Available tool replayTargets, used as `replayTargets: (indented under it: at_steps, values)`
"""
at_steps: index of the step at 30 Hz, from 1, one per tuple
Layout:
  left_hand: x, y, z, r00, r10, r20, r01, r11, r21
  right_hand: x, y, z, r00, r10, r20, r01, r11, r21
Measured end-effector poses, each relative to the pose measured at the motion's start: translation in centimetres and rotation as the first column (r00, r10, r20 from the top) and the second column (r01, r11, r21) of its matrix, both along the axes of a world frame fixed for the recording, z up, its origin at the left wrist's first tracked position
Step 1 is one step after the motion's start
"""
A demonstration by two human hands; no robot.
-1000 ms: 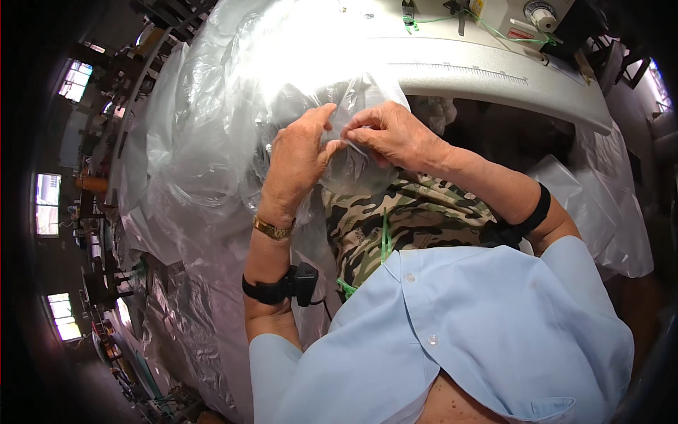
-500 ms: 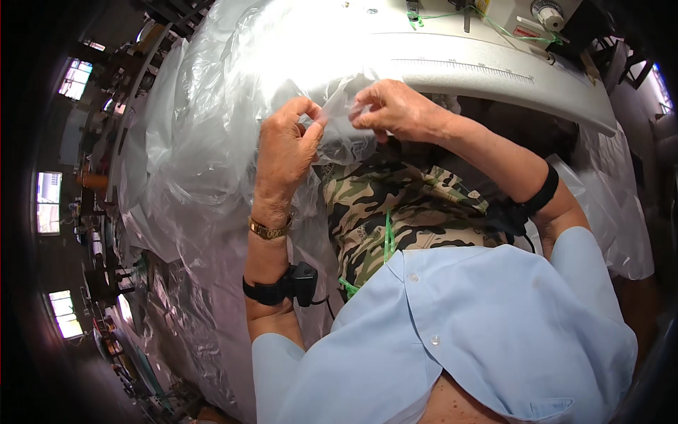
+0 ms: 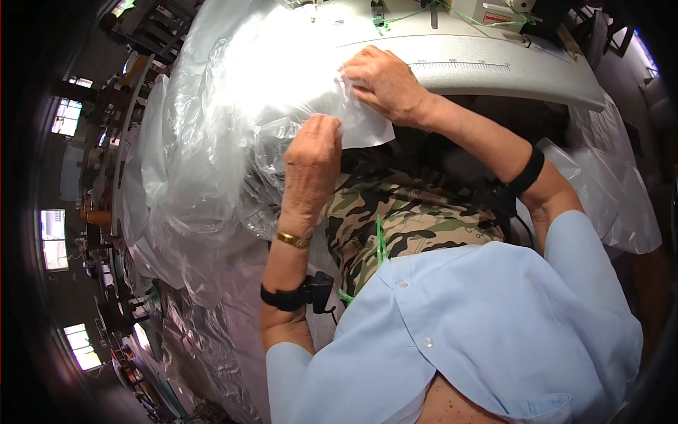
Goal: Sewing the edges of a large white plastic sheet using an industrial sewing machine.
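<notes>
Clear plastic sheeting [image 3: 205, 177] is bunched over the left side of the worktable and hangs down past its edge. With fingers pinched together, my left hand [image 3: 313, 159] grips the plastic above my lap. Farther off and to the right, my right hand [image 3: 385, 83] is closed on another part of the same sheeting at the table's front edge. Between the two hands a flap of plastic [image 3: 364, 126] hangs, its lower edge fairly straight. Glare washes out much of the film beyond my hands.
A white machine bed [image 3: 466, 60] with a printed ruler scale curves across the front, with green thread [image 3: 487, 23] on it. More clear plastic [image 3: 607, 191] hangs at the right. Camouflage cloth [image 3: 417, 205] covers my lap. Shelving and windows [image 3: 53, 240] line the far left.
My right hand has moved away from me and slightly left, onto the table edge. My left hand has shifted right and a little nearer. The flap between them now hangs more spread out.
</notes>
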State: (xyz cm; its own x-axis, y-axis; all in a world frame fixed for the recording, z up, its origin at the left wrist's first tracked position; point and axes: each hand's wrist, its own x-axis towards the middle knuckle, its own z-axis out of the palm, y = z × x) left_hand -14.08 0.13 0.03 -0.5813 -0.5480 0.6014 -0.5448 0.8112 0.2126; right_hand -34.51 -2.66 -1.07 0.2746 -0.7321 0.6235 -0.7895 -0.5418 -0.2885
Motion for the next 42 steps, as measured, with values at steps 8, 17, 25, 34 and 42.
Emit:
replayTargets:
  at_steps: [8,17,25,34,42]
  values:
    - [-1.5,-0.6,-4.0,0.999,-0.024,0.037,0.030,0.986,-0.164,-0.3,6.8,-2.7,0.924,-0.223,0.311,0.164,0.965,0.204]
    - [-1.6,0.3,-3.6,0.992,-0.041,0.121,0.071,0.963,-0.259,-0.5,5.4,-7.9,0.559,-0.255,0.789,-0.453,0.702,0.549]
    - [-2.1,1.8,-3.1,0.996,-0.014,0.091,0.029,0.986,-0.166,0.6,6.1,-5.8,0.352,-0.203,0.914,-0.637,0.664,0.393]
    - [-1.9,2.1,-2.3,0.977,-0.034,0.210,0.080,0.973,-0.217,0.6,6.5,-4.2,0.386,-0.172,0.906,-0.669,0.624,0.404]
    - [-1.8,2.5,-1.4,0.963,-0.047,0.267,0.109,0.969,-0.221,0.9,6.2,-4.6,0.327,-0.227,0.917,-0.686,0.611,0.396]
